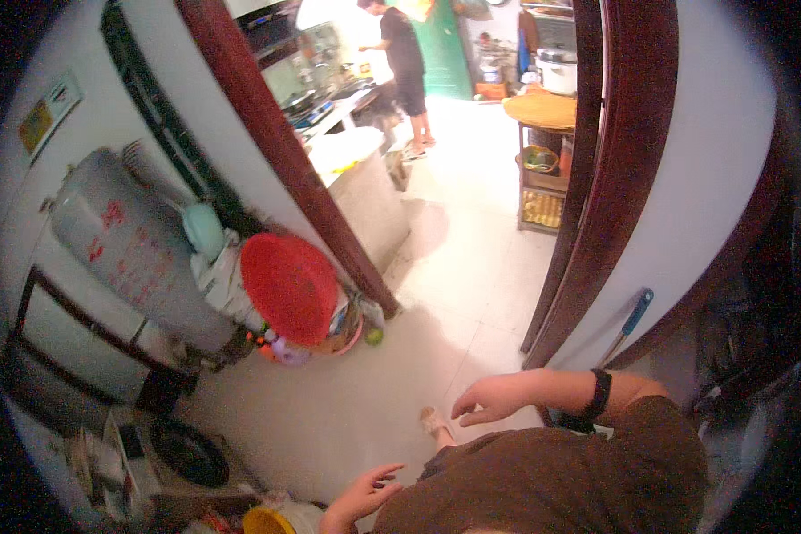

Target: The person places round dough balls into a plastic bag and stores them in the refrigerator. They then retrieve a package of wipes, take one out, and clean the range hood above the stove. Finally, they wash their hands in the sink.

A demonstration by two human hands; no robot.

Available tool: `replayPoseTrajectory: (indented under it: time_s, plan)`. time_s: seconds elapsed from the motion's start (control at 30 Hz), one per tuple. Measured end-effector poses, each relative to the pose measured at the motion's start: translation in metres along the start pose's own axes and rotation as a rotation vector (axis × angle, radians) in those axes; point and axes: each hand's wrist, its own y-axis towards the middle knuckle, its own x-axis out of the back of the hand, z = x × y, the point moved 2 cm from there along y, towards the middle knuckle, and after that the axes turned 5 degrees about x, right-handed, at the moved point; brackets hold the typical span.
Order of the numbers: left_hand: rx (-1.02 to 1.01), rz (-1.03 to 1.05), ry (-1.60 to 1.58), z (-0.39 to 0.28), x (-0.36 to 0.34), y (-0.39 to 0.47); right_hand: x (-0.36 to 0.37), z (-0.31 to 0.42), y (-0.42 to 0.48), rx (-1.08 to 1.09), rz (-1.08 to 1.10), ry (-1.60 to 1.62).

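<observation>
My left hand (367, 495) hangs low at the bottom centre with its fingers apart and nothing in it, near a yellow-rimmed bin (268, 520). My right hand (490, 399) is held out in front of my dark shirt, fingers loosely bent and apart, holding nothing; a black band is round that wrist. A foot in a light slipper (432, 420) shows on the pale floor between the hands. Ahead, a doorway with a dark red wooden frame (287, 160) opens into a bright kitchen.
A red plastic basin (290, 287) leans by the left door post, beside a grey covered cylinder-like object (140, 247). Beyond the doorway a person (404, 60) stands at a counter. A wooden shelf (541, 180) bears a white rice cooker (557, 70). A blue handle (637, 312) leans at right.
</observation>
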Motion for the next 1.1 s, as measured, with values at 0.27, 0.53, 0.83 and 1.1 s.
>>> replayPoseTrajectory:
  time_s: [0.27, 0.53, 0.83, 1.1]
  plan:
    - [-0.494, 0.113, -0.133, -0.120, 0.168, 0.104, 0.163, -0.043, 0.058, 0.041, -0.320, -0.002]
    - [-1.282, 0.998, 0.179, -0.298, 0.262, 0.150, 0.263, -0.109, 0.097, -0.146, -0.421, 0.106]
    - [-0.823, 0.632, 0.294, -0.353, 0.311, 0.317, 0.401, -0.317, 0.039, -0.296, -1.134, 0.754]
    - [-0.311, 0.008, -0.150, -0.396, 0.358, 0.490, 0.554, -0.492, -0.085, -0.132, -1.824, 1.192]
